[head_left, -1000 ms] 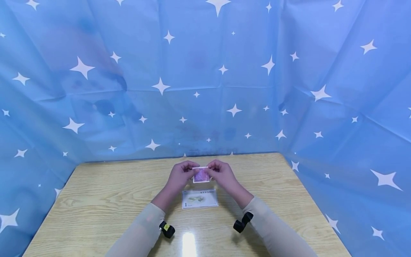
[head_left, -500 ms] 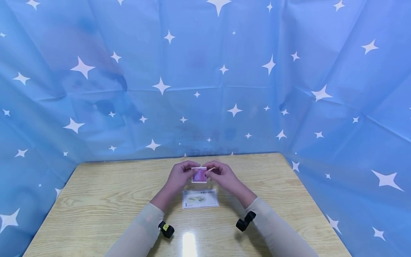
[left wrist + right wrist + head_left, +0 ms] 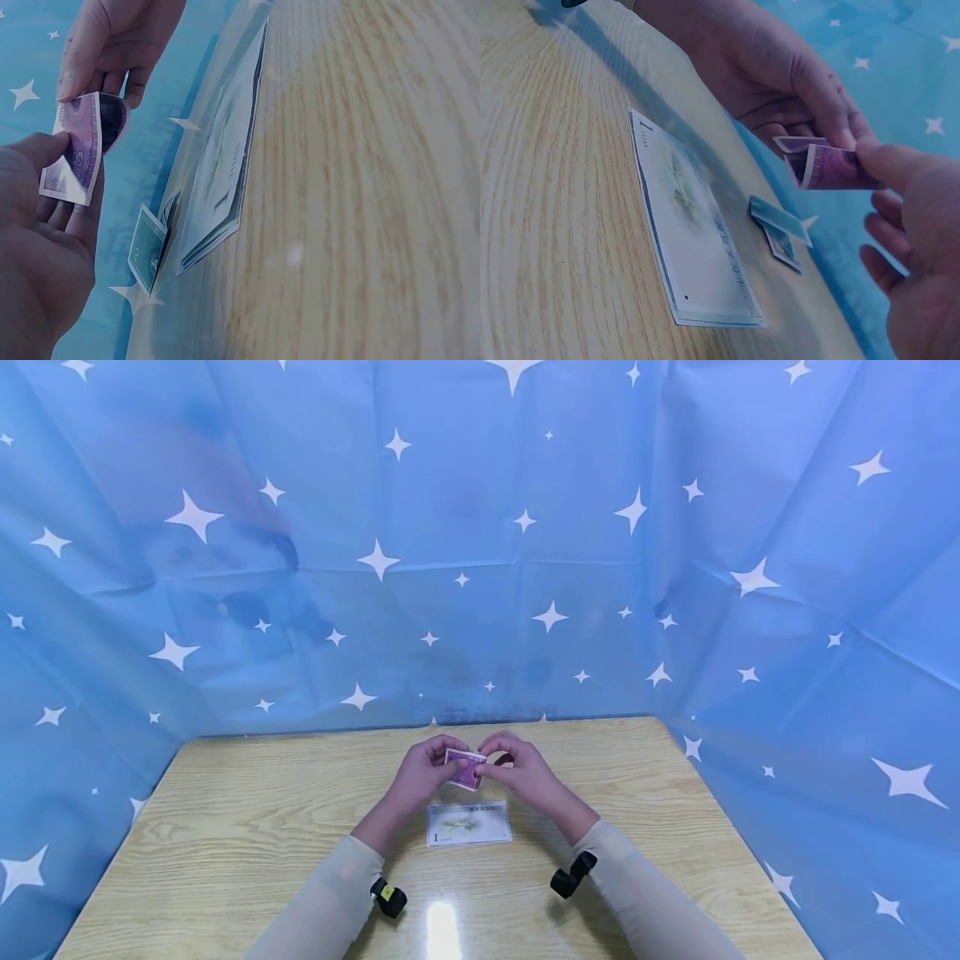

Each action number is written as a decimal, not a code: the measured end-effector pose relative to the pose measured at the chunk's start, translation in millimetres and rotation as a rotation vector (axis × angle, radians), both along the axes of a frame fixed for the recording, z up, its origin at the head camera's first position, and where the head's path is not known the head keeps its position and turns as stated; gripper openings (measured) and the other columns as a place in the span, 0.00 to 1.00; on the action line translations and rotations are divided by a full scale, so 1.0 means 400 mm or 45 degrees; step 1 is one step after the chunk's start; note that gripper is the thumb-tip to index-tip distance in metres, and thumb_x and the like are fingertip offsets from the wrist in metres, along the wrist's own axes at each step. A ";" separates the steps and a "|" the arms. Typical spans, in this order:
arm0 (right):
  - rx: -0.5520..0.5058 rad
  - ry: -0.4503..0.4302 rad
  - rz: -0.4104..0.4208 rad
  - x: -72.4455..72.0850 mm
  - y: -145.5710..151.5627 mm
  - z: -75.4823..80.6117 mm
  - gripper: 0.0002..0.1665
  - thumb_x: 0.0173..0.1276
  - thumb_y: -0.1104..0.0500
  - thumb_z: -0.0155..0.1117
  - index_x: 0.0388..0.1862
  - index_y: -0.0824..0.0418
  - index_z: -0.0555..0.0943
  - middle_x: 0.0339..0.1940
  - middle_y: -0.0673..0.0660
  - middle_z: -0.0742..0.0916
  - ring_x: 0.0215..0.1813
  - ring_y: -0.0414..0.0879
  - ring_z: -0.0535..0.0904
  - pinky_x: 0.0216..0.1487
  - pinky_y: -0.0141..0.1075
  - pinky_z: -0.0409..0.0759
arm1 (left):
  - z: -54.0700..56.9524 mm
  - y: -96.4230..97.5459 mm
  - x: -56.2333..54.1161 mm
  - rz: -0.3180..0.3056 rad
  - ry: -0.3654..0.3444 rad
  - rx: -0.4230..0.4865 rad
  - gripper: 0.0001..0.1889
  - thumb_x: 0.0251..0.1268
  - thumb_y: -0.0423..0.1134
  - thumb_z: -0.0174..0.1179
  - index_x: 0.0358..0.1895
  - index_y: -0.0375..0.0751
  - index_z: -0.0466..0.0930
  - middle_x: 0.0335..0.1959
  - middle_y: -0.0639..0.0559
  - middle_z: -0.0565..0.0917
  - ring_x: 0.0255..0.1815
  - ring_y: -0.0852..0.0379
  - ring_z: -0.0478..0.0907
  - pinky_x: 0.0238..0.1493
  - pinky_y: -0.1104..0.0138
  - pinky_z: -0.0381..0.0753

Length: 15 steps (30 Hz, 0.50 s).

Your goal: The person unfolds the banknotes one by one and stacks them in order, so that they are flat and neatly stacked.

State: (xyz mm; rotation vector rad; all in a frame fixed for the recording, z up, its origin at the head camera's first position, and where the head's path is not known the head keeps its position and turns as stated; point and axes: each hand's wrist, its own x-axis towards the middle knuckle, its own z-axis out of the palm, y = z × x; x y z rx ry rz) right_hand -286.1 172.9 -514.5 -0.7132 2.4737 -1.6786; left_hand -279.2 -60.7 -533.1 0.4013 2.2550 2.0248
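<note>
work is centring on a purple note, which both hands are holding above the far part of the tabletop, off its surface. the left hand is gripping one end, its thumb pressing on the printed face and its fingers supporting from behind. the right hand is pinching the opposite end between thumb and fingertip, its remaining fingers bending loosely. two layers are showing in the wrist views, one of them curving; whether a crease is forming, the inspector is not able to tell.

nearer the person, a white note marked 1 is lying flat, its edges showing more than one layer. just beyond it, a green note is resting folded on the tabletop, its leaves standing partly apart.

judging by the bend and the green example, the step in hand is appearing to be folding the purple note. the next move is probably calling for aligning the edges while the left hand is steadying the sheet, then running a thumb firmly along the fold.
</note>
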 end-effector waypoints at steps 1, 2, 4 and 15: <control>0.004 0.006 0.001 0.000 -0.001 0.001 0.06 0.76 0.61 0.78 0.46 0.58 0.88 0.60 0.55 0.87 0.63 0.51 0.81 0.63 0.53 0.80 | 0.001 0.000 0.001 0.001 0.005 -0.006 0.09 0.79 0.34 0.70 0.56 0.47 0.91 0.44 0.48 0.88 0.41 0.54 0.83 0.45 0.58 0.87; 0.004 0.006 0.004 0.000 -0.002 0.002 0.06 0.75 0.61 0.78 0.45 0.58 0.88 0.61 0.55 0.87 0.64 0.51 0.81 0.64 0.54 0.79 | 0.001 0.000 0.002 0.001 0.009 -0.012 0.09 0.79 0.35 0.70 0.56 0.48 0.91 0.45 0.48 0.88 0.41 0.53 0.82 0.46 0.57 0.86; 0.005 0.006 0.007 -0.002 -0.004 0.002 0.06 0.74 0.61 0.79 0.44 0.57 0.88 0.62 0.54 0.87 0.66 0.52 0.81 0.66 0.56 0.78 | 0.001 -0.001 0.002 -0.003 0.009 -0.016 0.09 0.80 0.34 0.69 0.55 0.49 0.91 0.45 0.48 0.87 0.41 0.52 0.83 0.47 0.54 0.87; -0.035 -0.039 0.018 -0.002 -0.009 -0.002 0.08 0.74 0.61 0.79 0.40 0.60 0.85 0.61 0.57 0.87 0.61 0.53 0.84 0.63 0.51 0.83 | 0.002 0.000 0.003 0.020 0.042 -0.063 0.08 0.79 0.36 0.70 0.54 0.48 0.91 0.45 0.52 0.88 0.39 0.54 0.77 0.40 0.66 0.79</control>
